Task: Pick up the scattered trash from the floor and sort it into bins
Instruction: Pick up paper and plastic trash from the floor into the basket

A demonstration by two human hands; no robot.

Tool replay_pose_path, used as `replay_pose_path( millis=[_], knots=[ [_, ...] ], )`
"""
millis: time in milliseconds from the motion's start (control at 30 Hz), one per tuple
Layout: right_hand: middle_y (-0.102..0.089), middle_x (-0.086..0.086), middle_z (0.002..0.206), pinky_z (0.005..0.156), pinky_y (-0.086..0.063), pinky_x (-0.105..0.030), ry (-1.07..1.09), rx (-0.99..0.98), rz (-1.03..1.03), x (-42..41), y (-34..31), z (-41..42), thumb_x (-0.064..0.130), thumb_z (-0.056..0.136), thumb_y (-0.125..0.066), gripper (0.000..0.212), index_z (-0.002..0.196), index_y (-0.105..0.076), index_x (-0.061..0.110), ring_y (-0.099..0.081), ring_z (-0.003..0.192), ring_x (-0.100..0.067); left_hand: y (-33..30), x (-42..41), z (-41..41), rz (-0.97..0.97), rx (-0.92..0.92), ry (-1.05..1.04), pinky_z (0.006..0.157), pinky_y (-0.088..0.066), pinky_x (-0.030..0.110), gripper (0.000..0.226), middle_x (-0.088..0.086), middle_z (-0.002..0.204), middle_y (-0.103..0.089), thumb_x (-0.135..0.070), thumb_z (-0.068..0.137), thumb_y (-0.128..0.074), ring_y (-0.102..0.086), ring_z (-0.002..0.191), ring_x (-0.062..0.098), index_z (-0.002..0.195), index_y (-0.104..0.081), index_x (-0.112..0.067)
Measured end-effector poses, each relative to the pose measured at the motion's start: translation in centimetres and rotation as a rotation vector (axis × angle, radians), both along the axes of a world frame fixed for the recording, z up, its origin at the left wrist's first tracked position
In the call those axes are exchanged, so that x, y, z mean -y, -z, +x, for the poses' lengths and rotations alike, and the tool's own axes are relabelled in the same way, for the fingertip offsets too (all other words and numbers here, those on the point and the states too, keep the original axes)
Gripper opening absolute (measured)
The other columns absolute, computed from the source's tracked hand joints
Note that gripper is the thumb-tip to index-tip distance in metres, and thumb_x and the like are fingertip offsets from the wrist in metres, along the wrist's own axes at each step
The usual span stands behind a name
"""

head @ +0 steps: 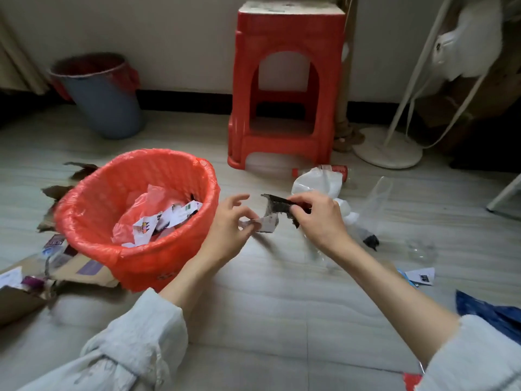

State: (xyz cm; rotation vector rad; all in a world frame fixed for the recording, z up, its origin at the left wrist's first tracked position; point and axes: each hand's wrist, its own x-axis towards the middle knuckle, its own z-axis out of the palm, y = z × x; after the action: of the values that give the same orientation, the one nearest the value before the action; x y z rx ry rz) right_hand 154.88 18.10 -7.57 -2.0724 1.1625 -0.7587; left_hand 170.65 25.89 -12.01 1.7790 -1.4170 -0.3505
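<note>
Blurred grey bin [101,91] far left; blue bag [490,314] cut off right.

Soft, dim daylight; wide-angle bending at edges, slight blur throughout.

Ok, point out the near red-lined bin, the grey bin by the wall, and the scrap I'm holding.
near red-lined bin [158,266], head view, front outer wall.
grey bin [108,108], head view, side wall.
scrap [275,206], head view, dark middle between both hands.
</note>
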Motion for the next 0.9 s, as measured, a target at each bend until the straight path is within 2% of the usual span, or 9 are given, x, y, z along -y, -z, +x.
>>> replay_pose_path(
  millis=[100, 200, 267, 367, 500, 633, 767, 833, 900],
  knots=[
    [-0.068, -0.001, 0.080, 0.072, -0.048, -0.023, -0.035, 0.217, 0.186, -0.4, -1.6, 0.6, 0.005, 0.083, -0.062, 0.014, 0.088, -0.071, 0.014, -0.063, 0.076, -0.014, -1.7, -0.1, -0.4, 0.074, -0.142, 0.147, 0.092, -0.046, 0.037, 0.024, 0.002, 0.142, -0.043, -0.015, 0.075, -0.073, -0.047, 0.124, 0.012, 0.065, -0.061, -0.033],
    [-0.070, -0.002, 0.078, 0.074, -0.053, -0.026, -0.036, 0.371, 0.311, -0.7, -2.6, 1.1, 0.006, 0.083, -0.064, 0.012, 0.082, -0.069, 0.017, -0.066, 0.076, -0.014, -2.8, 0.1, -1.3, -0.020, -0.357, 0.115, 0.086, -0.048, 0.034, 0.017, -0.002, 0.100, -0.070, -0.013, 0.077, -0.070, -0.062, 0.089, 0.006, 0.070, -0.066, -0.028],
    [-0.069, -0.002, 0.077, 0.069, -0.054, -0.019, -0.021, 0.446, 0.372, -0.8, -3.2, 1.0, 0.008, 0.083, -0.065, 0.007, 0.083, -0.068, 0.014, -0.065, 0.072, -0.012, -3.0, 0.0, -1.3, -0.071, -0.360, -0.002, 0.076, -0.048, 0.030, 0.026, -0.007, 0.077, -0.069, -0.004, 0.079, -0.068, -0.062, 0.074, 0.008, 0.071, -0.065, -0.028],
    [-0.067, -0.005, 0.076, 0.059, -0.052, -0.013, -0.006, 0.493, 0.418, -0.7, -3.5, 0.9, 0.005, 0.085, -0.063, 0.006, 0.090, -0.067, 0.006, -0.063, 0.068, -0.012, -3.1, 0.0, -0.6, -0.143, -0.364, -0.137, 0.070, -0.048, 0.025, 0.028, -0.007, 0.069, -0.065, -0.004, 0.080, -0.068, -0.060, 0.066, 0.005, 0.067, -0.062, -0.028],
    [-0.064, -0.003, 0.071, 0.050, -0.046, -0.013, -0.013, 0.529, 0.433, -0.4, -3.8, 2.0, 0.003, 0.086, -0.061, 0.009, 0.082, -0.064, 0.011, -0.061, 0.058, -0.006, -4.8, 0.2, 1.2, -0.253, -0.351, -0.224, 0.071, -0.049, 0.027, 0.023, -0.004, 0.070, -0.065, -0.005, 0.081, -0.068, -0.060, 0.068, 0.009, 0.070, -0.063, -0.024],
    [-0.064, -0.004, 0.077, 0.067, -0.049, -0.028, -0.051, 0.648, 0.443, -0.1, -5.4, 5.2, 0.005, 0.089, -0.057, 0.015, 0.081, -0.060, 0.016, -0.060, 0.075, -0.019, -7.3, -0.4, 3.9, -0.341, -0.382, -0.304, 0.066, -0.048, 0.020, 0.019, -0.007, 0.073, -0.064, -0.009, 0.087, -0.062, -0.058, 0.064, -0.002, 0.075, -0.061, -0.023],
    [-0.065, -0.009, 0.084, 0.078, -0.050, -0.039, -0.141, 0.694, 0.533, -1.3, -5.4, 8.9, 0.009, 0.088, -0.060, 0.008, 0.083, -0.060, 0.015, -0.061, 0.085, -0.026, -7.6, -2.5, 8.4, -0.188, -0.209, -0.641, 0.077, -0.045, 0.030, 0.009, 0.001, 0.084, -0.066, -0.013, 0.087, -0.057, -0.063, 0.084, 0.018, 0.091, -0.064, -0.013],
    [-0.065, -0.011, 0.088, 0.086, -0.050, -0.044, -0.155, 0.677, 0.597, -2.2, -4.6, 10.2, 0.010, 0.088, -0.061, 0.003, 0.086, -0.060, 0.012, -0.062, 0.089, -0.028, -6.6, -3.8, 10.6, 0.078, -0.177, -0.705, 0.087, -0.042, 0.034, 0.031, 0.012, 0.112, -0.063, -0.013, 0.084, -0.055, -0.056, 0.107, 0.031, 0.116, -0.057, -0.009],
    [-0.064, -0.013, 0.094, 0.090, -0.049, -0.045, -0.138, 0.689, 0.664, -2.6, -4.0, 10.7, 0.007, 0.089, -0.058, 0.002, 0.089, -0.059, 0.009, -0.062, 0.092, -0.029, -5.5, -5.0, 11.7, 0.275, -0.086, -0.661, 0.103, -0.035, 0.040, 0.056, 0.016, 0.138, -0.045, -0.015, 0.086, -0.056, -0.040, 0.127, 0.034, 0.138, -0.036, -0.008]
  ],
)
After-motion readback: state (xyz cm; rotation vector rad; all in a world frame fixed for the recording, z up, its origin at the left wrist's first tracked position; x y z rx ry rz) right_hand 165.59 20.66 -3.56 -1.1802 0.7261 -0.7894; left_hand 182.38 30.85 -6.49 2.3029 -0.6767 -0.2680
